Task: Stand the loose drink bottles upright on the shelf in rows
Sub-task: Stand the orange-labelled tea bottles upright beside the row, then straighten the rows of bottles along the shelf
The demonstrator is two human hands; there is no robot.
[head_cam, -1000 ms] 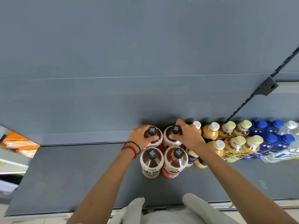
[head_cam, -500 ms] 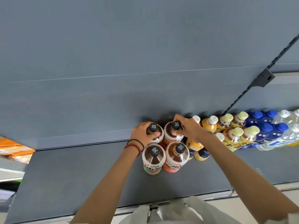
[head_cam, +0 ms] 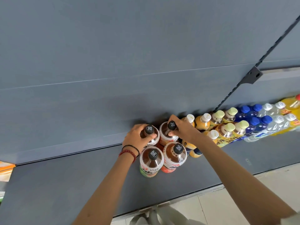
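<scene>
Brown tea bottles with black caps stand upright in a two-by-two block on the grey shelf (head_cam: 65, 184). My left hand (head_cam: 135, 138) grips the neck of the back left tea bottle (head_cam: 150, 135). My right hand (head_cam: 182, 129) grips the neck of the back right tea bottle (head_cam: 167, 133). In front of them stand the front left tea bottle (head_cam: 151, 160) and the front right tea bottle (head_cam: 174, 156), untouched. To the right, two rows of upright bottles run along the back wall: orange juice bottles (head_cam: 202, 123), yellow-capped tea bottles (head_cam: 225, 131), blue bottles (head_cam: 253, 123) and clear water bottles (head_cam: 276, 123).
The shelf's back panel (head_cam: 113, 62) rises right behind the bottles. A black bracket (head_cam: 253, 76) and slotted upright run diagonally at the upper right. The shelf's front edge (head_cam: 162, 204) borders a pale tiled floor. Orange packaging (head_cam: 5, 169) shows at the far left.
The view has tilted and shifted, so more bottles show at the right. Both hands keep their grip on the two back tea bottles, which stay upright against the wall.
</scene>
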